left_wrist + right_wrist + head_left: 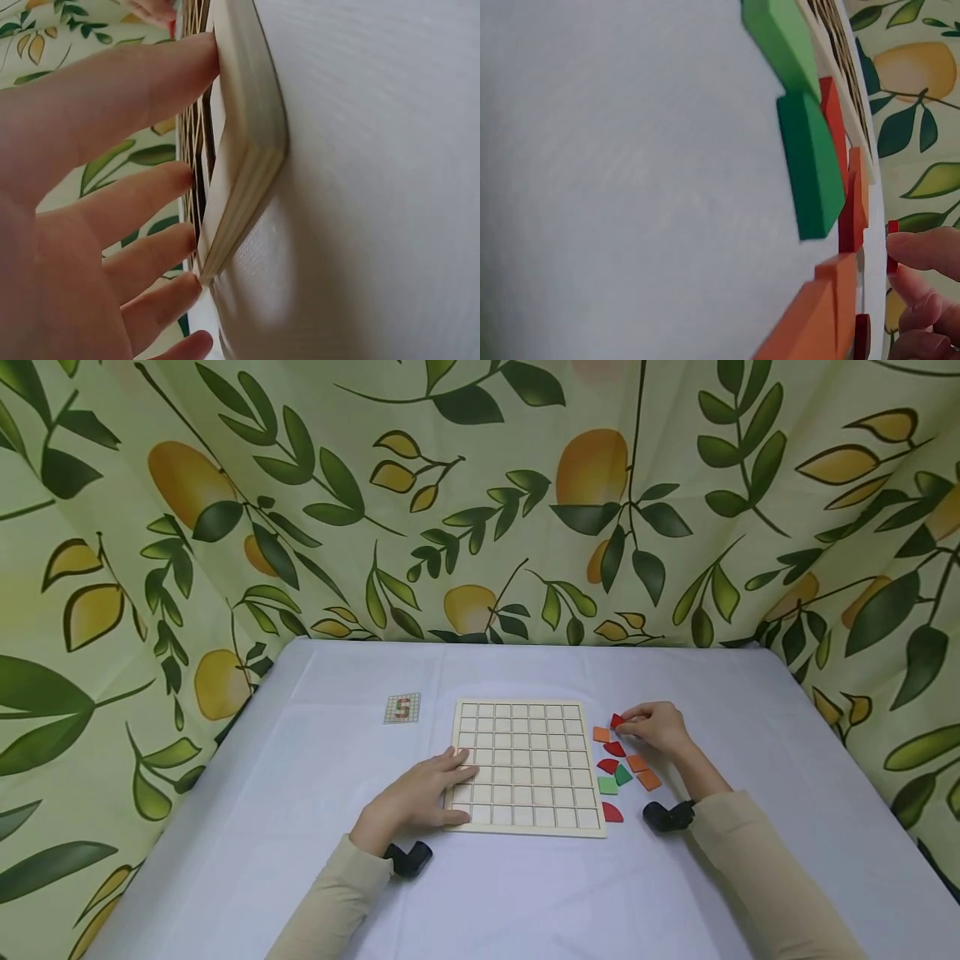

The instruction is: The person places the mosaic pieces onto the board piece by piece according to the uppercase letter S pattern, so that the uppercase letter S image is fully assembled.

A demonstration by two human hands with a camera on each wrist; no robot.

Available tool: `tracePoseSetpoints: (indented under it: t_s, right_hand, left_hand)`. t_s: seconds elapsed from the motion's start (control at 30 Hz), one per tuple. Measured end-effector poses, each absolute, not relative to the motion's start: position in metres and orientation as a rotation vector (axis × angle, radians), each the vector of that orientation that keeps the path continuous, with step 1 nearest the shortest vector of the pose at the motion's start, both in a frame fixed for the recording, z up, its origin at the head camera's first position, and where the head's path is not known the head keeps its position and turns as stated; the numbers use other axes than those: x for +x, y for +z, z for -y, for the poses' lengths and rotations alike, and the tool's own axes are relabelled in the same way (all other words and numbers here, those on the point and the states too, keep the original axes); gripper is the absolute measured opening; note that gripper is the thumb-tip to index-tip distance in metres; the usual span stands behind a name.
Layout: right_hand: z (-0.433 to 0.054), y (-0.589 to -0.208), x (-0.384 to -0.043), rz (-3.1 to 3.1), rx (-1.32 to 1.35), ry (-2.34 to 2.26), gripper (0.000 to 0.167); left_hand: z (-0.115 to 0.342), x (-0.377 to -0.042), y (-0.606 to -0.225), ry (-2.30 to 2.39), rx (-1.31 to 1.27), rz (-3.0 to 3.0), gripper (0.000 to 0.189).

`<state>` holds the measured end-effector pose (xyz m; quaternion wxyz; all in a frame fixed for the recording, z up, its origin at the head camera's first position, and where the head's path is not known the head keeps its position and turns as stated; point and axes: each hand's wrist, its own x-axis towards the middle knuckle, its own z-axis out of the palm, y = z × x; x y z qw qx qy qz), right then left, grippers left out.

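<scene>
A pale wooden grid board (527,760) lies flat on the table, its squares bare. My left hand (423,789) rests on its left side, fingers spread over the edge; in the left wrist view the thumb (142,86) touches the rim. Just past the board's upper right side, my right hand (658,727) pinches a small red piece (892,247) between thumb and fingertip. Below that hand lie loose flat pieces: an orange square (602,734), more orange ones (648,779), red quarter-rounds (612,812), a dark green piece (810,165) and a light green square (607,786).
A small printed card (402,708) with a coloured grid pattern lies left of the board's top corner. White cloth covers the table (517,902). A leaf-and-fruit patterned curtain (480,527) hangs behind and at both sides. Each wrist wears a black camera (667,816).
</scene>
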<state>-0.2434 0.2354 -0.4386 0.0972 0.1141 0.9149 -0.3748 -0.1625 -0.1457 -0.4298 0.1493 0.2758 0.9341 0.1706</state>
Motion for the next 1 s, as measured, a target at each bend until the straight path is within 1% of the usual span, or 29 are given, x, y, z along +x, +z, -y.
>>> tracePoseSetpoints:
  t_s: [0.27, 0.7, 1.0]
  right_hand:
    - [-0.224, -0.432, -0.243, -2.660, 0.316, -1.174, 0.040]
    - [-0.211, -0.432, -0.244, -2.614, 0.343, -1.224, 0.040]
    - [-0.206, -0.429, -0.242, -2.624, 0.287, -1.227, 0.040]
  left_hand:
    - [0.143, -0.161, -0.429, 0.461, 0.872, -2.692, 0.068]
    - [0.141, -0.159, -0.431, 0.475, 0.843, -2.657, 0.069]
    - [0.141, -0.159, -0.430, 0.458, 0.861, -2.675, 0.069]
